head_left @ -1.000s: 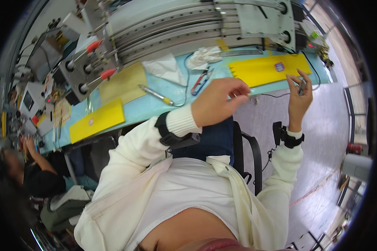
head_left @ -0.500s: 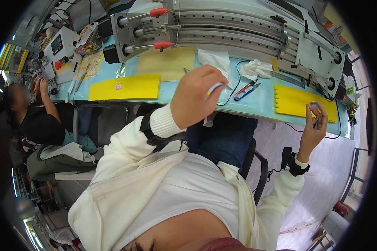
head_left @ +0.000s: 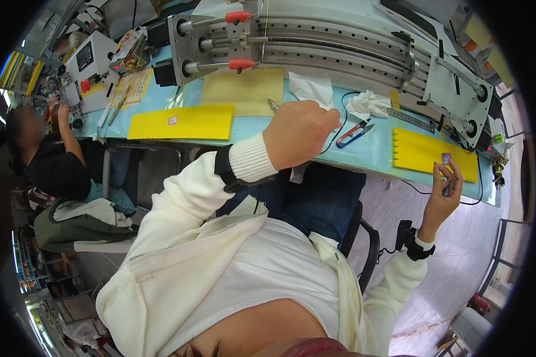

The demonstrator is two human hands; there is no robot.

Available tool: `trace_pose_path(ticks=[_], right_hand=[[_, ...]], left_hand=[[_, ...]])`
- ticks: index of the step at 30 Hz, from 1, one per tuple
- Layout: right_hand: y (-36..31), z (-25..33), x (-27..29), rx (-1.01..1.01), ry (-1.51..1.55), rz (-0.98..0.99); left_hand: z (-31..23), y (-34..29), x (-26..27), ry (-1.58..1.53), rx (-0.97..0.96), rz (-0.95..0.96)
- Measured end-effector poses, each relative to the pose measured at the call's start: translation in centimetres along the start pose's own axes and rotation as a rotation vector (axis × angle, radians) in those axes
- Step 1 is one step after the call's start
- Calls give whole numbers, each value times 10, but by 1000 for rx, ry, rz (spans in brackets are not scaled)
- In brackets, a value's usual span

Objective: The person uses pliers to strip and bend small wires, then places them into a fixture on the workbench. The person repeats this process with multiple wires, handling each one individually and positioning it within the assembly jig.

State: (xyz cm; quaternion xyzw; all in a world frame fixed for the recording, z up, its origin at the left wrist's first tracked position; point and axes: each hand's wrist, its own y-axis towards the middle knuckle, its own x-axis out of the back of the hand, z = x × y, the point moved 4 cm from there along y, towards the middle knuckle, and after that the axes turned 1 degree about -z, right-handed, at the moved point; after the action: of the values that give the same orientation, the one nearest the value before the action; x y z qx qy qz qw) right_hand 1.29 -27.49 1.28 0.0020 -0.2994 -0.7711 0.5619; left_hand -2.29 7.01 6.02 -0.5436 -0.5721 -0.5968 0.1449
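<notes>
My left hand (head_left: 298,134) hovers over the near edge of the blue-covered bench, curled closed with its back toward me. Whatever its fingers hold is hidden. Just beyond it, a pointed metal tool tip (head_left: 273,104) shows beside the knuckles. Thread snips (head_left: 354,134) with red and blue handles lie to its right. My right hand (head_left: 442,193) is raised at the bench's right front, thumb and forefinger pinched together. A small silvery metal object (head_left: 447,188) sits in its curled fingers, too small to name. Behind those fingertips lies a yellow scalloped-edge board (head_left: 426,153).
A long metal rail machine (head_left: 339,50) with red-handled clamps (head_left: 240,63) spans the back. Crumpled white tissue (head_left: 368,105), a steel ruler (head_left: 412,120), and a yellow panel (head_left: 181,122) lie on the bench. Another person (head_left: 56,154) works at the left beside a white control box (head_left: 92,68).
My left hand has turned over at the wrist and shifted slightly right, closing off the gap between its fingers. My right hand has dropped a little. The whole view has shifted slightly.
</notes>
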Motion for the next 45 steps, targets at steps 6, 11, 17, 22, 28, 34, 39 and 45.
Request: trace_pose_path(ticks=[6,11,17,22,28,34,39,45], right_hand=[[-1,5,-1,1,-6,-39],[-3,11,0,23,28,-4],[-5,14,4,-4,7,-3],[-5,23,5,21,28,-8],[-8,42,5,37,123,-13],[-8,54,10,88,218,-28],[-5,53,6,101,254,-18],[14,43,-3,67,288,25]], left_hand=[[-41,30,-6,-220,-95,-22],[-64,55,-18,-283,-97,15],[-81,75,-43,-212,-182,176],[-92,82,-51,-271,-172,211],[-107,90,-62,-403,-135,242],[-118,95,-71,-460,-131,232],[-119,97,-71,-562,-62,151],[-111,104,-78,-369,-37,184]])
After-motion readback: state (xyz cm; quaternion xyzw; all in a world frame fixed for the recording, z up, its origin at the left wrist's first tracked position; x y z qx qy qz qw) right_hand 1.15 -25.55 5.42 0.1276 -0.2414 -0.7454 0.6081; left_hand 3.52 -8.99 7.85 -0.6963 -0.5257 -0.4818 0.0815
